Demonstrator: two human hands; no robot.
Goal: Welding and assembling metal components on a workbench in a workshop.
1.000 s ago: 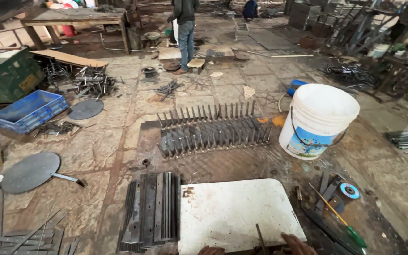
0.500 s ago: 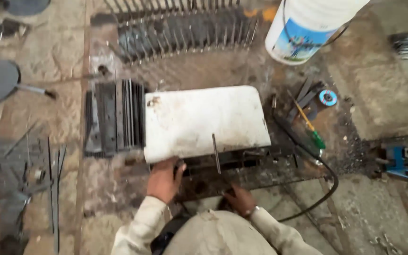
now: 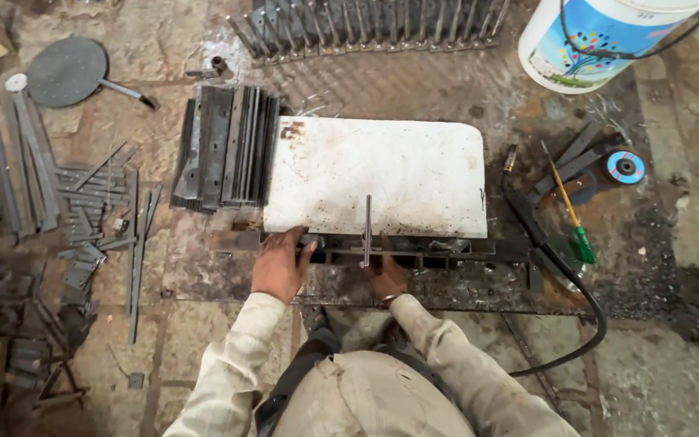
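The left hand (image 3: 279, 265) lies flat, fingers spread, pressing on the near edge of a long dark metal frame (image 3: 414, 251) on the floor. The right hand (image 3: 387, 275) rests against the same frame just beside an upright thin metal rod (image 3: 367, 231); whether its fingers close around anything cannot be told. Just beyond both hands lies a white metal sheet (image 3: 382, 174). Beyond the left hand sits a stack of flat steel bars (image 3: 224, 146). Far to the right of the right hand lie a green-handled screwdriver (image 3: 569, 214), a black cable (image 3: 584, 311) and a blue grinding disc (image 3: 625, 167).
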